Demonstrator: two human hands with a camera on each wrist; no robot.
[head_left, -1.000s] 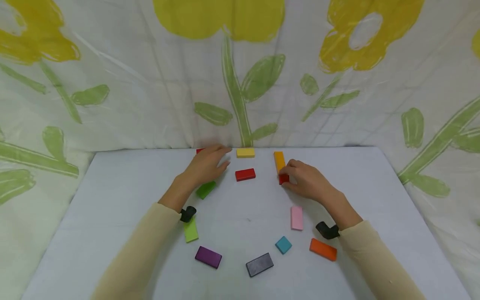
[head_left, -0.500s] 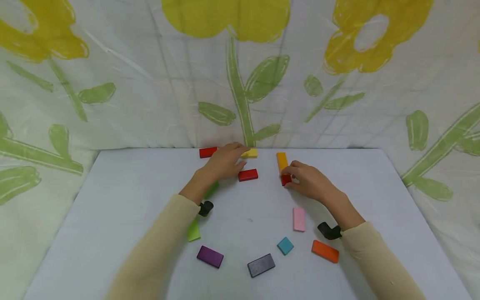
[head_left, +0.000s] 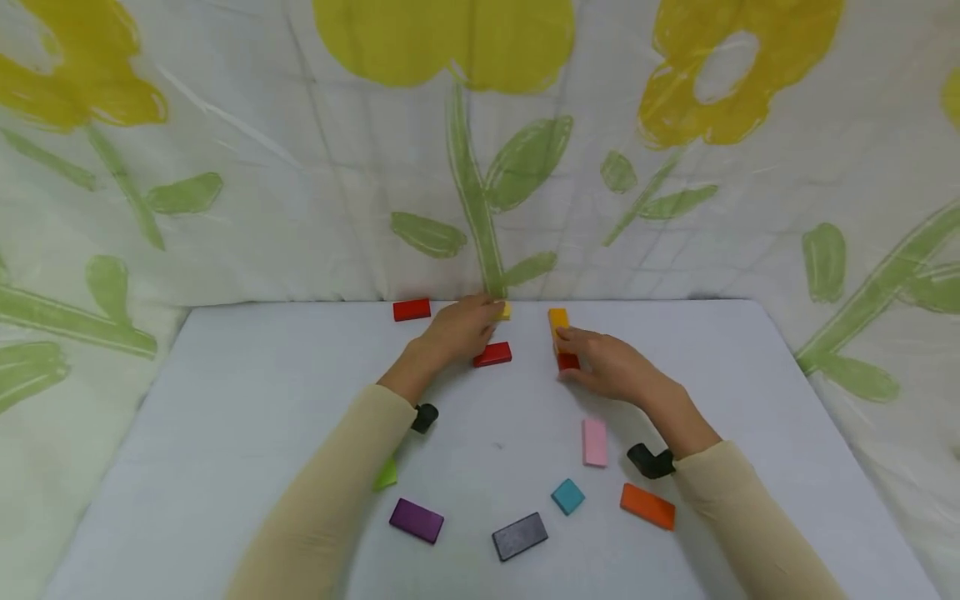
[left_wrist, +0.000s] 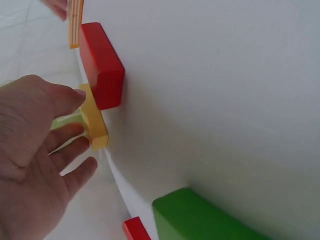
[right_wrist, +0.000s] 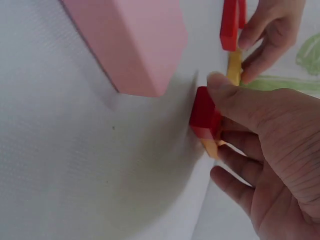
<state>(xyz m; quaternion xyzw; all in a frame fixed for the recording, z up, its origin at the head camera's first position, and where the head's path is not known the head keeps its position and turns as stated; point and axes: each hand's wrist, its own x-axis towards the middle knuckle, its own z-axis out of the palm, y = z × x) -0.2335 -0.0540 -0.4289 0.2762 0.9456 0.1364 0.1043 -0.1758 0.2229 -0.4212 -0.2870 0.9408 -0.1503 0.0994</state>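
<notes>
My left hand (head_left: 459,329) reaches over the yellow block (head_left: 506,312) at the far table edge. In the left wrist view its thumb lies near that block and the other fingers are loosely bent, without a clear grip. A red block (head_left: 492,355) lies just in front, partly behind the hand. My right hand (head_left: 615,367) is around a small red block (head_left: 567,362), which sits at the near end of an amber block (head_left: 558,318). Thumb and fingers are spread apart there; the right wrist view shows the thumb beside the red block's (right_wrist: 204,112) edge.
Another red block (head_left: 412,310) lies at the far left. Pink (head_left: 594,442), teal (head_left: 567,497), orange (head_left: 647,506), grey (head_left: 520,536), purple (head_left: 416,521) and lime (head_left: 386,473) blocks are spread nearer; a green block (left_wrist: 195,215) shows in the left wrist view.
My left hand has moved right, from beside the far-left red block to the yellow block. My right hand has stayed in place, its thumb and fingers parting around the small red block.
</notes>
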